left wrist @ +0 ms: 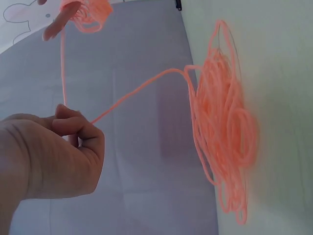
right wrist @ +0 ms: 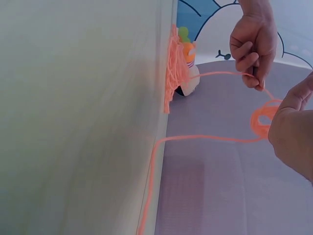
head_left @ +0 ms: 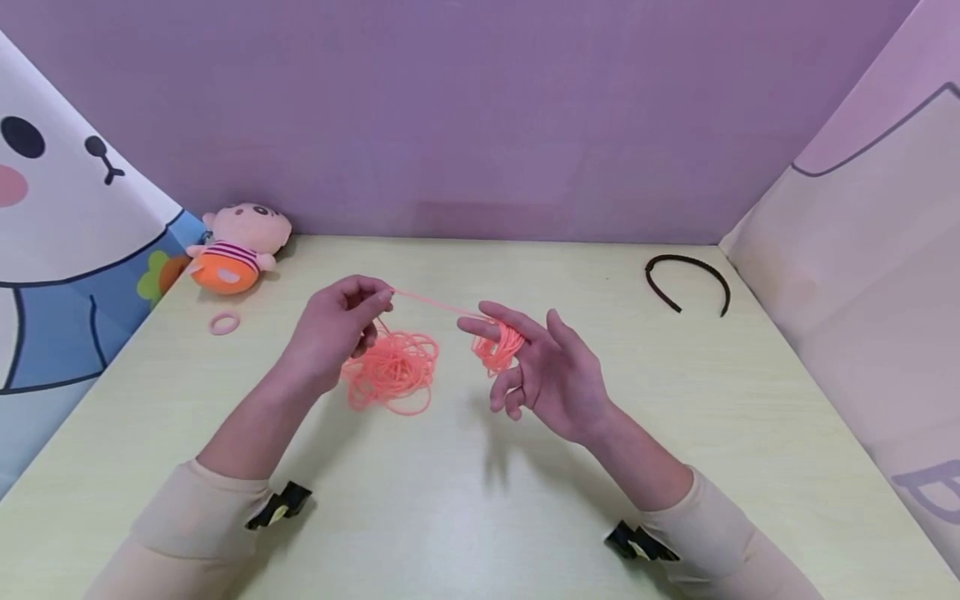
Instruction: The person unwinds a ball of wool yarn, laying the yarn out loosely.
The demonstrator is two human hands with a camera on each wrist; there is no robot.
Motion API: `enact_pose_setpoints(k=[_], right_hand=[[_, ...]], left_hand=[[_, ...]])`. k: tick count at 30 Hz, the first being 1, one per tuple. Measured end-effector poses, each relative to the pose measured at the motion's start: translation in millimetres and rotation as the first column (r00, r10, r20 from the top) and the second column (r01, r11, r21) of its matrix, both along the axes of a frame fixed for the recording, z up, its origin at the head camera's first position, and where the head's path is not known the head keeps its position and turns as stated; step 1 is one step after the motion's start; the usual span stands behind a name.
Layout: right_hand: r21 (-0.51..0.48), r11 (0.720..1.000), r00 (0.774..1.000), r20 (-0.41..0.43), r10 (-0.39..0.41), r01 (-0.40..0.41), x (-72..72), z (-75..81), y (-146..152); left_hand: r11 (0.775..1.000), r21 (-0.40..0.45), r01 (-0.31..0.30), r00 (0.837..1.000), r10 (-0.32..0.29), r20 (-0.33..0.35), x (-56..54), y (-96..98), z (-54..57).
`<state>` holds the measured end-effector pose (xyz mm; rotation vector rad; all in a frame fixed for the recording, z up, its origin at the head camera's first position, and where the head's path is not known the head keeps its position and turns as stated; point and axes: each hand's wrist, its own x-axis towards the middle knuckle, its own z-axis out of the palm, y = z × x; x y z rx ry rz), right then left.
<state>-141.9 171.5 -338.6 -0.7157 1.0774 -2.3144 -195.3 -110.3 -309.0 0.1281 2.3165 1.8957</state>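
Note:
My left hand pinches a coral-pink yarn strand between thumb and fingers. That strand runs across to my right hand, where several turns make a small coil around the extended index and middle fingers. The right thumb stands apart, and the other two fingers are bent. Below and beside the left hand, a loose heap of the same yarn lies on the table; in the left wrist view a length rises from it to the pinch. In the right wrist view another yarn length hangs from the coil.
A plush doll lies at the table's back left, with a pink ring in front of it. A black headband is at the back right. Purple and printed panels border the pale table.

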Motion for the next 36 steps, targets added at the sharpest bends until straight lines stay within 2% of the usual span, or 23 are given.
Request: enact_pose_setpoints(k=[5,13,19,22,25,29,32,34,36], right_hand=[[-0.003,1.0,1.0,0.008,-0.002,0.002,-0.6,-0.6,0],[0.029,0.998,0.998,0.016,-0.053,0.053,-0.9,0.5,0],[0.027,0.997,0.997,0.03,-0.074,0.073,-0.5,1.2,0],[0.019,0.997,0.997,0.03,-0.071,0.07,-0.5,1.0,0],[0.012,0.998,0.998,0.025,-0.058,0.058,-0.6,0.3,0],[0.002,0.999,0.999,0.02,-0.04,0.04,-0.5,-0.5,0],[-0.005,1.0,1.0,0.014,-0.025,0.025,-0.4,-0.7,0],[-0.011,1.0,1.0,0.003,-0.004,0.004,-0.5,-0.7,0],[-0.018,1.0,1.0,-0.007,0.025,-0.025,-0.6,-0.8,0]], left_hand=[[0.993,0.087,-0.085,0.996,0.087,-0.021,-2.2,-7.0,3.2],[0.964,0.179,-0.197,0.978,0.206,-0.034,-3.8,-15.9,9.0],[0.93,0.216,-0.298,0.953,0.303,0.01,-6.3,-24.6,12.2],[0.925,0.209,-0.316,0.948,0.318,0.026,-7.9,-26.9,11.4],[0.944,0.174,-0.279,0.959,0.282,0.009,-8.7,-24.5,9.6],[0.981,0.082,-0.175,0.983,0.179,-0.044,-7.2,-16.9,6.2],[0.998,-0.031,-0.052,0.997,0.051,-0.061,-4.2,-8.6,2.5],[0.994,-0.095,0.045,0.998,-0.05,-0.048,-1.7,-1.3,-1.1],[0.98,-0.138,0.143,0.989,-0.147,-0.02,1.8,8.0,-5.6]])
